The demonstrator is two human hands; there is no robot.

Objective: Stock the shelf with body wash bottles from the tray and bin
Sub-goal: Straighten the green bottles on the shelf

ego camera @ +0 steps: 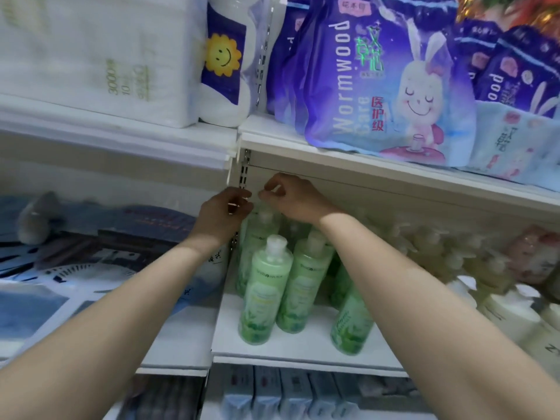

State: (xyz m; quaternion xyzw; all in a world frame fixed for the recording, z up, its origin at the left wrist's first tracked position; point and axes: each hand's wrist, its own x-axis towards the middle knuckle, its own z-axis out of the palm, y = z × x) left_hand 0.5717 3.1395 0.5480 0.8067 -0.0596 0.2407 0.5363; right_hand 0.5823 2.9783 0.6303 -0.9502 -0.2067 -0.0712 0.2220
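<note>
Deep at the back of the white shelf board, both hands pinch the cap of an upright translucent green plastic body wash bottle: left hand beside right hand, bottle directly beneath them, long axis vertical, its neighbours nearer the person
</note>
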